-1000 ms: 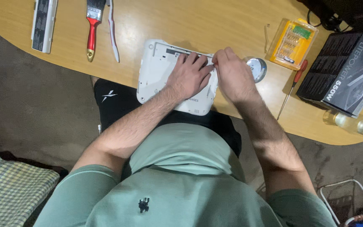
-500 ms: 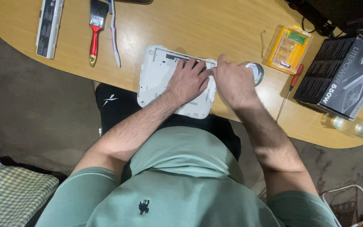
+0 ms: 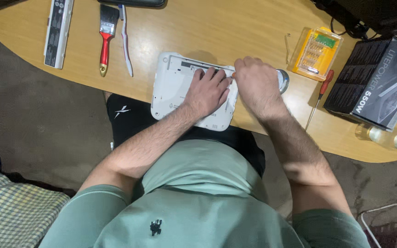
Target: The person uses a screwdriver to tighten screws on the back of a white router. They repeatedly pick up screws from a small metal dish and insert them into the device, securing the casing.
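Both hands (image 3: 233, 87) unmoved on laptop (image 3: 173, 87)

Hands (image 3: 233, 87) on device (image 3: 173, 87); brush (image 3: 106, 34) left; screwdriver (image 3: 320, 94) right

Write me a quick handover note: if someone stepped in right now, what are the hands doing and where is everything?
Left hand: lies flat on the white device, pressing it down at the table edge.
Right hand: closed at the device's right edge; a small orange tip shows by the fingers, but what it holds cannot be told.
Nearby: yellow bit case, red-handled screwdriver and black box to the right; red-handled brush, toothbrush and long grey battery pack to the left.
Done: device lies underside up, its top slot uncovered.
Left: work at the right edge is in hand.
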